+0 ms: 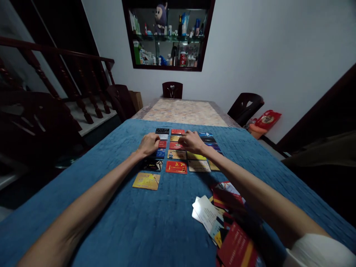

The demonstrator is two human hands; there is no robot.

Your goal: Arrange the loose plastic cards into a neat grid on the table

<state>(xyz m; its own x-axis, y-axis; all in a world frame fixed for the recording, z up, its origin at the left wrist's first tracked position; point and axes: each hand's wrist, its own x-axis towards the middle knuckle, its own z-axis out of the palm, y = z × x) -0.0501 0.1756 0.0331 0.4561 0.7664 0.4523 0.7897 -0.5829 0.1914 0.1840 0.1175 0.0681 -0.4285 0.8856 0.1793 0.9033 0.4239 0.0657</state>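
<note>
Cards lie in rows on a blue cloth point(119, 218). My left hand point(149, 144) is closed at the left column, its curled fingers at the edge of a silver card point(163, 137) and just beside a red card point(162, 144). Over the middle columns, my right hand point(192, 141) has its fingers bent and drawn together, near a gold card point(174, 138) and another red card point(175, 145). What the fingertips hold, if anything, is hidden. Closest to me in the rows is a yellow-gold card point(146, 181), left of a red-orange card point(176, 167).
A loose heap of cards, with a white card point(207, 211) and a dark red card point(237, 246), lies under my right forearm. Beyond the cloth the table has a patterned cover point(186, 109). Dark chairs point(172, 90) stand around it.
</note>
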